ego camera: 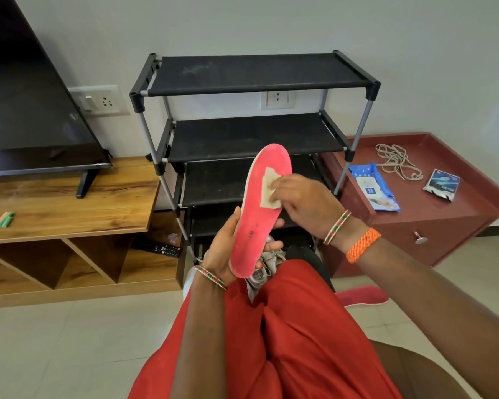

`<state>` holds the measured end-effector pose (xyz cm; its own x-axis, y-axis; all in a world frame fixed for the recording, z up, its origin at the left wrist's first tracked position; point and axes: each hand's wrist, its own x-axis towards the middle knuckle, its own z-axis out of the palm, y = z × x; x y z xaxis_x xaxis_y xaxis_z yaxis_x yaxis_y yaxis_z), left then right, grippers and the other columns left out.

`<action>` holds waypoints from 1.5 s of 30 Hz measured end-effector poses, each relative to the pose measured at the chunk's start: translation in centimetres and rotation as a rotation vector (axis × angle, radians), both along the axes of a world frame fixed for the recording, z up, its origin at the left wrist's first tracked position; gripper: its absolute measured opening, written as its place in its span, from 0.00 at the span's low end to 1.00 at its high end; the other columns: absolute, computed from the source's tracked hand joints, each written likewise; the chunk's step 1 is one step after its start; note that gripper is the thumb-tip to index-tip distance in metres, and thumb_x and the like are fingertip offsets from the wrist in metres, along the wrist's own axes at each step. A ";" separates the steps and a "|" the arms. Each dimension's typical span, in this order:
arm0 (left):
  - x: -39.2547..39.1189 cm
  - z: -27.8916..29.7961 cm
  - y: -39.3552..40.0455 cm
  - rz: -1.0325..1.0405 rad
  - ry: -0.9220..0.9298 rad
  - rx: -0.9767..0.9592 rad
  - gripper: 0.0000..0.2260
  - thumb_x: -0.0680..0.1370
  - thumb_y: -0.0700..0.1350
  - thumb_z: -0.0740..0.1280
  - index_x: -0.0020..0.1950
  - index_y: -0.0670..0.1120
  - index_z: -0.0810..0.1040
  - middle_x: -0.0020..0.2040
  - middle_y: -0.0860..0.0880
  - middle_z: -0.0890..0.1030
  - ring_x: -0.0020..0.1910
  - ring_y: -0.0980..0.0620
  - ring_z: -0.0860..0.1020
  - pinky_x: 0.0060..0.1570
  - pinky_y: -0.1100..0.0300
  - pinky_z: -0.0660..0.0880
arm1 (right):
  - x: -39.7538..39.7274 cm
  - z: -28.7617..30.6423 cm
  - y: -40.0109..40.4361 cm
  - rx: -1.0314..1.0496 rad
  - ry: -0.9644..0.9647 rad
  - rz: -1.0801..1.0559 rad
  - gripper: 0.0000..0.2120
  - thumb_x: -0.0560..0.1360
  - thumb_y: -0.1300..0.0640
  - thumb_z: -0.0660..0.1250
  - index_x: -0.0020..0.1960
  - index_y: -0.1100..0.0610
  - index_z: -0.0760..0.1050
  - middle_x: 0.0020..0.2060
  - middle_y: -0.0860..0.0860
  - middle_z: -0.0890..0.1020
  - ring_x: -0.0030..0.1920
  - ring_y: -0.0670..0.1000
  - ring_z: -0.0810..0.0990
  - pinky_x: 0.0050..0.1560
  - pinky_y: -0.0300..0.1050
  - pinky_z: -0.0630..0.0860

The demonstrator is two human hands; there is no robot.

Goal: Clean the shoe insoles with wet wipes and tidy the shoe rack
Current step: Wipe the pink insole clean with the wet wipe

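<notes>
My left hand (pixel 222 249) grips the heel end of a pink insole (pixel 260 214), which stands upright in front of the rack. My right hand (pixel 303 201) presses a soiled wet wipe (pixel 270 187) against the upper half of the insole, fingers curled over the wipe. Behind stands the black shoe rack (pixel 254 73), with bare shelves. A blue pack of wet wipes (pixel 375 188) lies on the maroon cabinet at the right. A second pink insole (pixel 363 295) lies on the floor by my right knee. A white shoe (pixel 264 267) shows below the held insole, partly hidden.
Maroon cabinet (pixel 458 223) at the right also carries loose shoelaces (pixel 398 161) and a small foil packet (pixel 441 184). At the left, a wooden TV unit (pixel 69 214) holds a television (pixel 29 110); a remote (pixel 159 248) lies in its lower shelf. My red-clothed legs fill the foreground.
</notes>
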<state>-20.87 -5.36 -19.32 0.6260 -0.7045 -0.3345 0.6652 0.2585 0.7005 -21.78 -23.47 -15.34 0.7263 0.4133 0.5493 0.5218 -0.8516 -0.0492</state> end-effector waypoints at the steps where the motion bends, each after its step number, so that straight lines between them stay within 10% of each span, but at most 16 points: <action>1: 0.0 0.0 0.0 0.001 0.001 0.000 0.27 0.80 0.61 0.46 0.61 0.46 0.76 0.55 0.46 0.82 0.38 0.47 0.83 0.19 0.63 0.72 | 0.1 0.2 0.0 0.011 0.009 -0.040 0.07 0.67 0.67 0.64 0.39 0.61 0.81 0.44 0.58 0.83 0.48 0.59 0.82 0.38 0.55 0.81; 7: -0.3 -0.1 -0.2 0.085 -0.006 0.051 0.21 0.81 0.58 0.51 0.51 0.45 0.77 0.31 0.47 0.79 0.25 0.51 0.78 0.19 0.63 0.71 | -1.1 -1.2 2.5 -0.302 0.179 0.272 0.09 0.63 0.64 0.76 0.41 0.59 0.79 0.47 0.54 0.82 0.53 0.57 0.80 0.37 0.49 0.81; 12: -0.1 -0.5 -0.3 0.053 0.006 0.016 0.30 0.80 0.62 0.45 0.51 0.47 0.84 0.52 0.47 0.83 0.36 0.49 0.82 0.21 0.63 0.72 | 1.6 0.5 0.6 -0.100 0.165 -0.021 0.07 0.71 0.66 0.63 0.44 0.60 0.79 0.45 0.57 0.82 0.49 0.59 0.80 0.41 0.56 0.79; 18: -0.2 -0.2 -0.2 0.113 0.015 0.016 0.22 0.81 0.56 0.50 0.46 0.45 0.79 0.30 0.47 0.78 0.25 0.50 0.78 0.19 0.63 0.70 | -0.8 -0.6 3.5 -0.298 0.165 0.272 0.12 0.61 0.67 0.77 0.42 0.59 0.78 0.44 0.55 0.82 0.49 0.58 0.81 0.36 0.49 0.81; 25: 0.0 -0.7 -0.2 0.084 0.008 0.013 0.26 0.81 0.61 0.46 0.56 0.46 0.78 0.47 0.48 0.84 0.37 0.47 0.83 0.21 0.64 0.72 | 1.3 0.3 1.5 -0.133 0.113 0.013 0.13 0.61 0.69 0.74 0.42 0.58 0.77 0.42 0.55 0.81 0.46 0.58 0.80 0.34 0.52 0.80; 31: 0.0 -0.9 -0.2 0.126 0.025 -0.053 0.21 0.81 0.55 0.51 0.47 0.45 0.78 0.31 0.46 0.78 0.26 0.50 0.78 0.20 0.62 0.72 | -1.1 -0.9 3.7 -0.320 0.168 0.336 0.09 0.64 0.69 0.74 0.41 0.60 0.78 0.41 0.54 0.82 0.47 0.57 0.81 0.37 0.47 0.80; 38: -0.2 -1.1 -0.2 -0.031 0.005 -0.142 0.34 0.80 0.63 0.42 0.53 0.47 0.84 0.49 0.44 0.74 0.29 0.53 0.75 0.25 0.62 0.73 | 1.9 1.2 0.6 -0.116 0.205 -0.186 0.09 0.73 0.67 0.62 0.48 0.60 0.79 0.44 0.56 0.81 0.48 0.58 0.78 0.41 0.51 0.76; 45: -0.3 -1.4 -0.8 0.203 0.085 -0.237 0.10 0.76 0.44 0.57 0.52 0.42 0.75 0.38 0.44 0.79 0.37 0.50 0.80 0.37 0.58 0.79 | -1.1 -0.6 3.7 -0.225 0.254 0.184 0.05 0.72 0.63 0.64 0.45 0.58 0.77 0.41 0.52 0.79 0.44 0.55 0.77 0.37 0.51 0.78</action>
